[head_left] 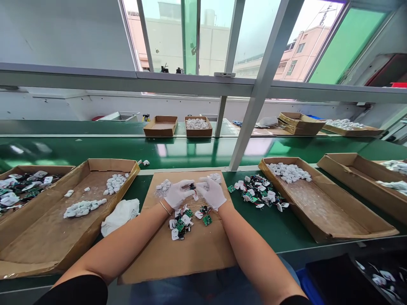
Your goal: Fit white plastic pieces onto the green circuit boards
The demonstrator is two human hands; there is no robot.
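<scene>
Both my hands wear white gloves and meet above a flat cardboard sheet (190, 250). My left hand (177, 193) and my right hand (211, 192) pinch one small electronic part (192, 187) with red and black wires between their fingertips. Just below them lies a heap of small green circuit boards with white plastic pieces (182, 222). A few white plastic caps (163, 185) sit on the sheet by my left hand, and a few more white caps (216, 177) lie behind my right hand.
A shallow cardboard tray (47, 237) on the left holds white caps, with a white cloth (121, 214) beside it. Loose boards (257, 192) lie right of the sheet, next to another tray (318, 212) of caps. A green conveyor belt (190, 150) and metal struts stand behind.
</scene>
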